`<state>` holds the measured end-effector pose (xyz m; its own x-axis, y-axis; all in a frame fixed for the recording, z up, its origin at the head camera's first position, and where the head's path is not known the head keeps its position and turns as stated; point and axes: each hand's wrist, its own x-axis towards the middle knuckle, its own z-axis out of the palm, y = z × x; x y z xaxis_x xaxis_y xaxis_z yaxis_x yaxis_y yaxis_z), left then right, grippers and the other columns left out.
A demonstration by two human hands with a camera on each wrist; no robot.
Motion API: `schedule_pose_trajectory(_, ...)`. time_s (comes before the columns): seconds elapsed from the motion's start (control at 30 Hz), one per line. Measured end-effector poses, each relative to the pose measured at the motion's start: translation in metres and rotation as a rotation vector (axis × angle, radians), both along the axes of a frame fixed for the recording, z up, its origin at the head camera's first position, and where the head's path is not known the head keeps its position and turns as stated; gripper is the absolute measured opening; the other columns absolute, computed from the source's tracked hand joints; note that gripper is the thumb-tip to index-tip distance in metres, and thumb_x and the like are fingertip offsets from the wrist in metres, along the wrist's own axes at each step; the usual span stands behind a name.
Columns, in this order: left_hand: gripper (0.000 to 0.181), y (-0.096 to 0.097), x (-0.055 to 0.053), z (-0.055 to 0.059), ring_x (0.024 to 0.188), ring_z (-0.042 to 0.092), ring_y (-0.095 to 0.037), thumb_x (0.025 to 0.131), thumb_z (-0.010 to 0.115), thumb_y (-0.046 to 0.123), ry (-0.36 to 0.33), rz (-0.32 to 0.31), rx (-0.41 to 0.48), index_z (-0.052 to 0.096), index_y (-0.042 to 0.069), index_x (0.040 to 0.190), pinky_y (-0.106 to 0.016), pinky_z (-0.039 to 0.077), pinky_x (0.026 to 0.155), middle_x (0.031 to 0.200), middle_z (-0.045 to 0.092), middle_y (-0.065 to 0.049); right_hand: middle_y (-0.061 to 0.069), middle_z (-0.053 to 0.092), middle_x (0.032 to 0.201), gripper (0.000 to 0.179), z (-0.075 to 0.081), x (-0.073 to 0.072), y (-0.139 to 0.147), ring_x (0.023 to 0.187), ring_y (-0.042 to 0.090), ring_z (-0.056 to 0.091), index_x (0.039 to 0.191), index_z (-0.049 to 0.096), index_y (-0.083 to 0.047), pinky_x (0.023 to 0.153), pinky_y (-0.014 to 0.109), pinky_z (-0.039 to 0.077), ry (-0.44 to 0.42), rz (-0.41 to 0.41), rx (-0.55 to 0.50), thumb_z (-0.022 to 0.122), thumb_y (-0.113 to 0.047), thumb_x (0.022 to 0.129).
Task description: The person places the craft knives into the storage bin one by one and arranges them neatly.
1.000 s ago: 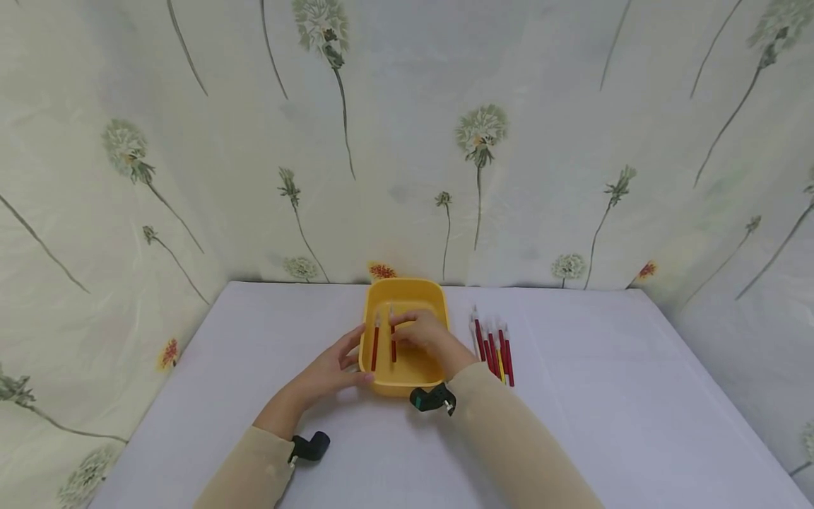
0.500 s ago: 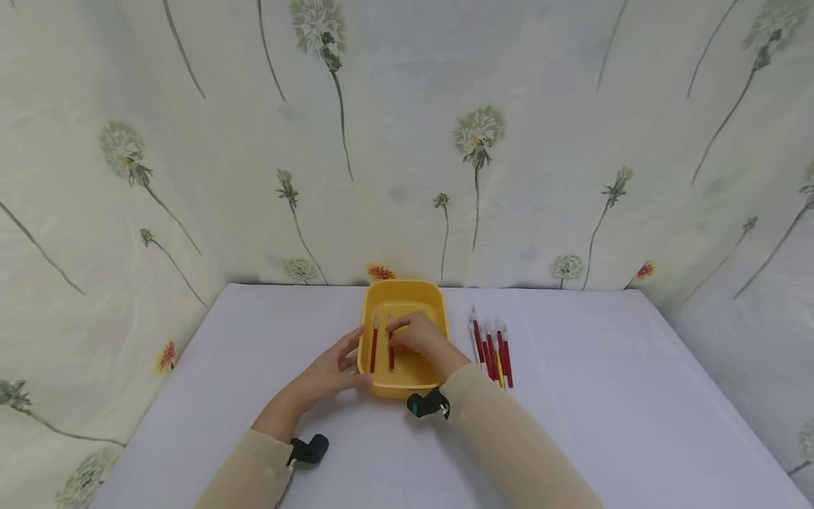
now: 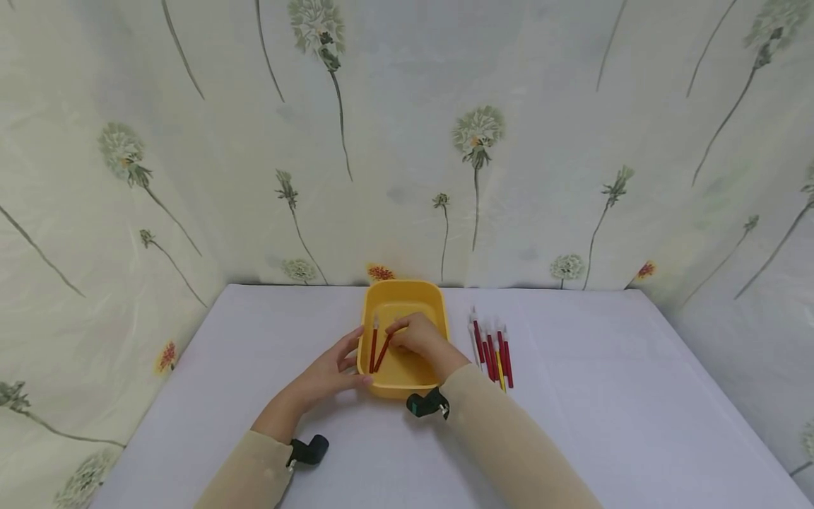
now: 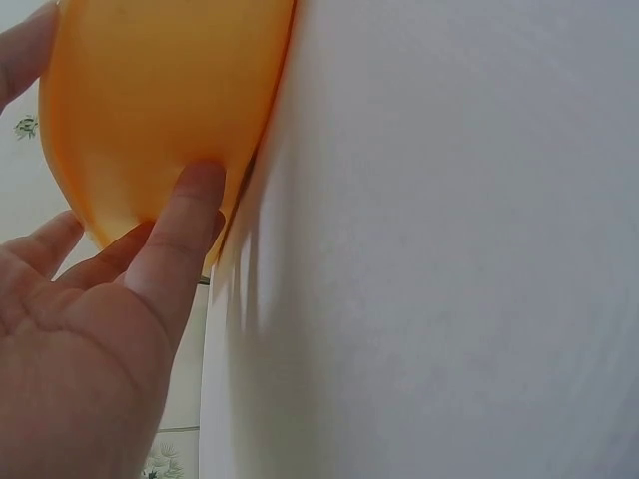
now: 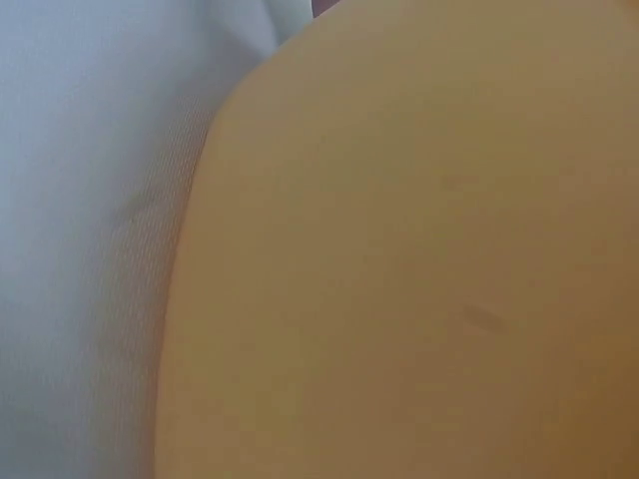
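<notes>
A yellow plastic tray (image 3: pixel 413 390) stands at the back middle of the table. One dark red paintbrush (image 3: pixel 373 350) with a pale tip lies along its left side. My right hand (image 3: pixel 422 339) reaches inside and pinches a second red paintbrush (image 3: pixel 382 353), which slants with its lower end near the first; its upper end is hidden by the fingers. My left hand (image 3: pixel 327 369) rests against the tray's left side with spread, fairly straight fingers. In the left wrist view its fingertips (image 4: pixel 203 180) touch the orange-looking outer wall (image 4: pixel 165 90). The tray wall (image 5: pixel 399 249) fills most of the right wrist view.
Right of the tray lies a loose group of paintbrushes (image 3: pixel 490 353), several dark red and one yellow. A white cloth (image 3: pixel 604 396) covers the table. A flower-printed curtain (image 3: pixel 394 141) hangs behind its back edge.
The pinched paintbrush has turned from nearly upright in the head view to a slant, its lower end swinging left. My right hand has shifted only slightly; my left hand stays at the tray.
</notes>
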<state>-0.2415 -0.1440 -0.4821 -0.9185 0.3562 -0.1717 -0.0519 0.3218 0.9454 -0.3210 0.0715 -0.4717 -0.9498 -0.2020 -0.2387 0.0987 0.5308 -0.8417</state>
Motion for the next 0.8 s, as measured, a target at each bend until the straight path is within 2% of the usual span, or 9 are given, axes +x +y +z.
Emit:
schedule_pose_trajectory(0.07, 0.096, -0.0005, -0.0002, -0.0006, 0.144, 0.038, -0.033, 0.084, 0.082, 0.031, -0.003, -0.002, 0.006, 0.024, 0.032, 0.16, -0.053, 0.037, 0.112, 0.163, 0.029, -0.003, 0.013, 0.06, 0.135, 0.024, -0.0008, -0.0004, -0.0002, 0.075, 0.016, 0.06, 0.107, 0.078, -0.006, 0.065, 0.021, 0.053, 0.009, -0.007, 0.0, 0.075, -0.002, 0.083)
schedule_pose_trajectory(0.17, 0.095, -0.0011, -0.0006, -0.0013, 0.144, 0.038, -0.034, 0.084, 0.082, 0.031, -0.002, -0.005, 0.007, 0.024, 0.032, 0.159, -0.053, 0.037, 0.112, 0.163, 0.029, -0.003, 0.012, 0.063, 0.13, 0.024, -0.0022, -0.0004, -0.0007, 0.079, 0.018, 0.061, 0.106, 0.078, -0.006, 0.067, 0.023, 0.054, 0.025, -0.019, 0.006, 0.075, -0.002, 0.082)
schedule_pose_trajectory(0.4, 0.095, -0.0009, -0.0002, -0.0009, 0.144, 0.036, -0.035, 0.084, 0.082, 0.031, -0.008, -0.004, 0.012, 0.025, 0.032, 0.159, -0.054, 0.036, 0.112, 0.163, 0.029, -0.003, 0.009, 0.066, 0.126, 0.023, -0.0041, 0.0007, -0.0015, 0.102, 0.024, 0.058, 0.106, 0.079, -0.011, 0.084, 0.031, 0.056, 0.073, 0.01, 0.087, 0.075, -0.007, 0.084)
schedule_pose_trajectory(0.57, 0.094, -0.0003, 0.0004, -0.0007, 0.144, 0.036, -0.035, 0.084, 0.082, 0.031, -0.007, -0.001, 0.008, 0.025, 0.032, 0.159, -0.055, 0.036, 0.112, 0.163, 0.028, -0.004, 0.008, 0.069, 0.117, 0.021, -0.0059, -0.0002, -0.0016, 0.099, 0.024, 0.059, 0.105, 0.079, -0.011, 0.086, 0.032, 0.056, 0.073, 0.018, 0.087, 0.075, -0.007, 0.085)
schedule_pose_trajectory(0.8, 0.095, -0.0005, -0.0003, -0.0021, 0.144, 0.036, -0.035, 0.084, 0.082, 0.031, 0.001, -0.004, 0.014, 0.025, 0.031, 0.159, -0.054, 0.036, 0.112, 0.163, 0.028, -0.004, 0.008, 0.071, 0.114, 0.017, -0.0048, -0.0021, 0.0004, 0.096, 0.022, 0.061, 0.103, 0.08, -0.009, 0.086, 0.033, 0.056, 0.083, -0.06, 0.024, 0.073, -0.008, 0.087)
